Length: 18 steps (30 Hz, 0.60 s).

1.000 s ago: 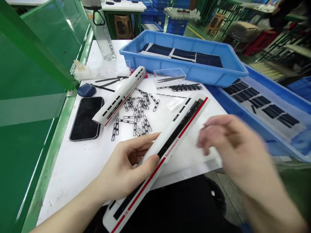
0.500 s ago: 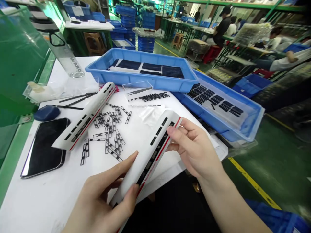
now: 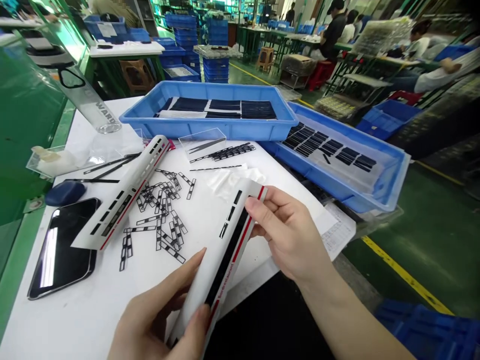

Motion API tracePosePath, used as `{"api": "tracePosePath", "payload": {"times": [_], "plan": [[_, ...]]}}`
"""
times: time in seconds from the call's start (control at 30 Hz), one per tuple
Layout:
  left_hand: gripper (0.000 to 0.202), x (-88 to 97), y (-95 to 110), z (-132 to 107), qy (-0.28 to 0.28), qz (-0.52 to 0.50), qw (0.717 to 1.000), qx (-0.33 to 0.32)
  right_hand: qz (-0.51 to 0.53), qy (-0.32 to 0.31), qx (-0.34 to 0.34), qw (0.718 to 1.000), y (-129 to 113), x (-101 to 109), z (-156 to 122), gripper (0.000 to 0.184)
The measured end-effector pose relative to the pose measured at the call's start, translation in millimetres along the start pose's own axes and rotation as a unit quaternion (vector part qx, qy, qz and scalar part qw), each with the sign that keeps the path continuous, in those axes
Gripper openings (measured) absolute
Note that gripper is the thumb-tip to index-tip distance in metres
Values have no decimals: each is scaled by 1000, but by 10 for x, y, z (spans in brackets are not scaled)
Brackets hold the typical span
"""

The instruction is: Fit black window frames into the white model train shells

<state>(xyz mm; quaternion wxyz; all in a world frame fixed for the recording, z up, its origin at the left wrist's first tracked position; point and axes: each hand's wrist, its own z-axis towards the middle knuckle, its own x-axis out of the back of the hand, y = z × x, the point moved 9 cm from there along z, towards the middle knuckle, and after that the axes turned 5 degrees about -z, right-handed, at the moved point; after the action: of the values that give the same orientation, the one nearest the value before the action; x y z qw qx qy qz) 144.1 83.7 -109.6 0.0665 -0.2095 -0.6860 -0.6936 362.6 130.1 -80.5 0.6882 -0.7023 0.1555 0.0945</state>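
Both hands hold one white model train car shell (image 3: pixel 204 272), printed with black window bands, a red stripe and small red lettering. My left hand (image 3: pixel 161 310) wraps round its near end, thumb on the striped side. At the far end my right hand (image 3: pixel 283 225) pinches the shell, its thumb pressed on the black band by the red stripe. A second, similar train car shell (image 3: pixel 125 192) lies on the table to the left. Between the two shells, a loose pile of black window-frame strips (image 3: pixel 161 205) is spread out.
A blue tray (image 3: pixel 210 131) of dark strips stands at the back, another blue tray (image 3: pixel 390 197) at right. A clear box with tweezers (image 3: pixel 206 145), crumpled white tissue (image 3: pixel 232 180), a phone (image 3: pixel 62 250), a dark blue pouch (image 3: pixel 64 193) and a water bottle (image 3: pixel 90 102) are on the table (image 3: pixel 93 315).
The view has shifted slightly, so the table's contents sit a little lower and further left. The held shell has turned slightly, and its black band now looks more evenly dark. Both hands keep their grip.
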Motion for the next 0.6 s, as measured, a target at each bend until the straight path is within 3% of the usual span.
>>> {"api": "tracePosePath", "payload": {"times": [0.17,0.37,0.6], "plan": [[46,-186,71,21,-105,-10,994,22,18,-50,-38,998,87,-133,-85,14],[49,-130,77,-70,-46,74,996,-9,-11,-68,-19,997,41,-128,-139,9],[27,-306,226,3,-64,-103,992,30,-30,-84,-31,996,124,-148,-175,17]]}}
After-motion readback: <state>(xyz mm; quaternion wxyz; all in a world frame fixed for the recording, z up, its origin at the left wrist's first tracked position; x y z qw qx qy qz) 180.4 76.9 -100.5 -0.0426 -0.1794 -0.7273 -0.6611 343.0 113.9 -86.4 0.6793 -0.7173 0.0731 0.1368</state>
